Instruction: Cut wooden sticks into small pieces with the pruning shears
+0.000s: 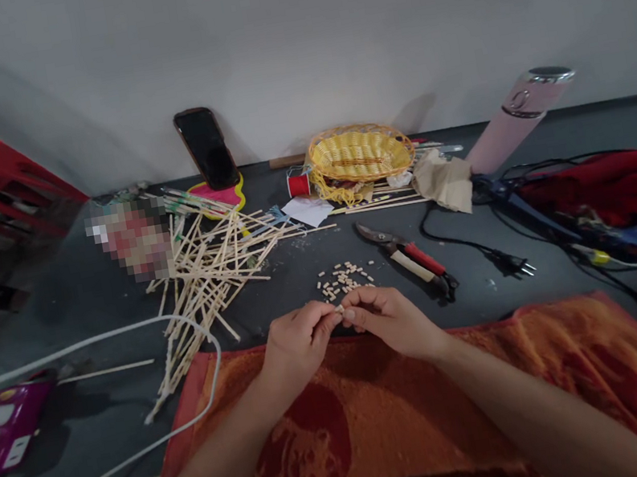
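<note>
My left hand (300, 339) and my right hand (392, 322) meet at the near edge of the dark table, above an orange towel (395, 405). Both are closed in a pinch, fingertips together on a small pale wooden piece (339, 310). Just beyond my fingers lies a loose pile of short cut wooden pieces (344, 276), partly hidden by my hands. Pruning shears (410, 257) with red and white handles rest to the right of that pile. On the left, long thin wooden sticks (207, 269) are heaped across one another.
A yellow woven basket (362, 154), a red thread spool (298, 186) and a propped phone (207, 150) stand at the back. To the right are a pink bottle (518, 119), a black plug (512, 265) and cables. A white cord (214, 362) loops from a purple power strip (19, 419).
</note>
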Tool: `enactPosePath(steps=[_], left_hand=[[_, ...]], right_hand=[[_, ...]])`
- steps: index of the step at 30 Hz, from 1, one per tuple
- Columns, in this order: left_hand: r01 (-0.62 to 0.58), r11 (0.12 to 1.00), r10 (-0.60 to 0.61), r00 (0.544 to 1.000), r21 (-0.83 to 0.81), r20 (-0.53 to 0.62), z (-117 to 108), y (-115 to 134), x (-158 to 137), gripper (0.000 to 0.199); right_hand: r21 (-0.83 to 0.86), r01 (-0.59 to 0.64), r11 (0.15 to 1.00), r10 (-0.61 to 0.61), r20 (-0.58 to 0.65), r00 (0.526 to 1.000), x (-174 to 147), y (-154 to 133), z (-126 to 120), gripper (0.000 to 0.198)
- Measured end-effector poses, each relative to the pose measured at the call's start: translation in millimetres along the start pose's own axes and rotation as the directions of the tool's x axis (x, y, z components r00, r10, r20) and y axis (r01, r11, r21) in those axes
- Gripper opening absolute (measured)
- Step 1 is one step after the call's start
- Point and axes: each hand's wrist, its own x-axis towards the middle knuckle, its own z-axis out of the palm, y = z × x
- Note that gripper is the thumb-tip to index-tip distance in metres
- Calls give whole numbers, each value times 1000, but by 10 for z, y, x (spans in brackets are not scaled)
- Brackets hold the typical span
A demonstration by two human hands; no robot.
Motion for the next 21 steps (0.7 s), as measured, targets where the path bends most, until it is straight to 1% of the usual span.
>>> enactPosePath(steps=[7,11,18,21], left_hand=[[28,998,-28,1000,-50,-1,-27,29,4,17],[27,999,-27,1000,-28,-1,-25,28,-4,17],[-6,999,6,1000,37,-24,-10,11,-16,15],[-22,999,24,999,38,-34,-7,15,-14,14]], right_hand=[[-23,50,998,-51,-54,997,-17,-46,53,22],[-83,58,995,-65,-87,994,-29,-63,74,21],[-115,66,991,-78,-99,992,-31,-52,68,19],[-140,64,988,-81,-115,990,-30,-18,72,19]])
